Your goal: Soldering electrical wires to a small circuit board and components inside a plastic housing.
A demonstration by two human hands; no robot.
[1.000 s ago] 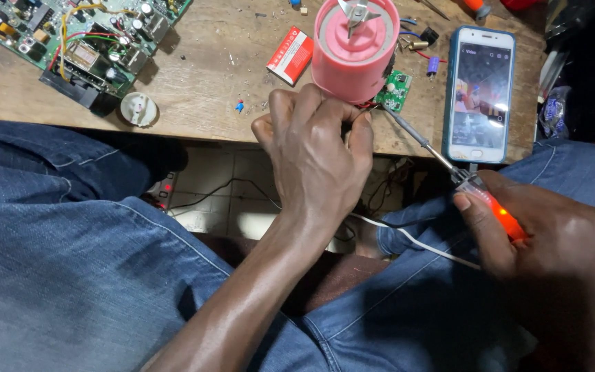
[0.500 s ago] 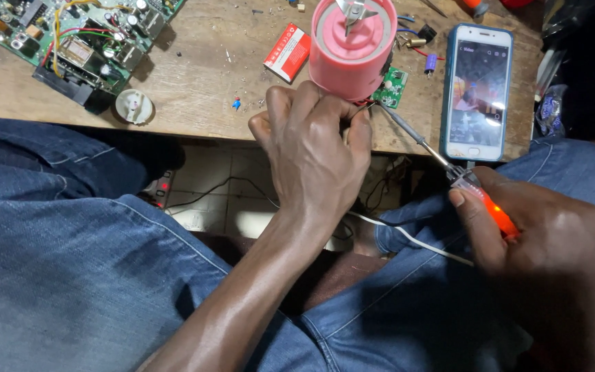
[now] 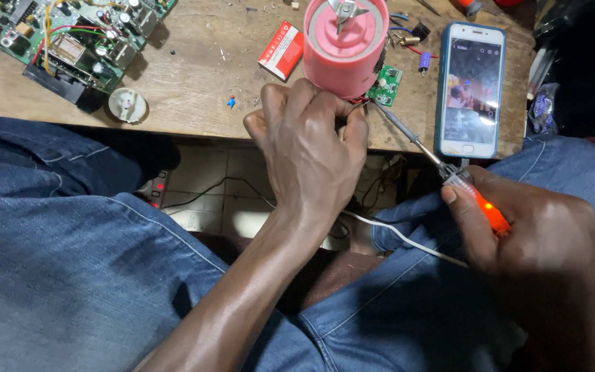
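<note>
A person's left hand (image 3: 308, 148) is curled into a loose fist at the near edge of a worn wooden surface (image 3: 194, 83), fingertips pinched on something small and hidden at the base of a pink blender base (image 3: 344, 45), which stands upright on the surface with its metal blade showing at the top. The right hand (image 3: 525, 220) is clamped around the glowing orange handle of a soldering iron (image 3: 442, 169), its metal shaft slanting up and left so the tip meets the spot beside the left fingers, next to a small green circuit board (image 3: 385, 84). A white cord (image 3: 401, 238) trails across the person's blue jeans (image 3: 70, 262). Right of the blender base lies a smartphone (image 3: 470, 89) with its screen lit. Farther left on the surface sit a small red box (image 3: 280, 49), a round white cap (image 3: 127, 105) and a large green circuit board (image 3: 70, 34).
</note>
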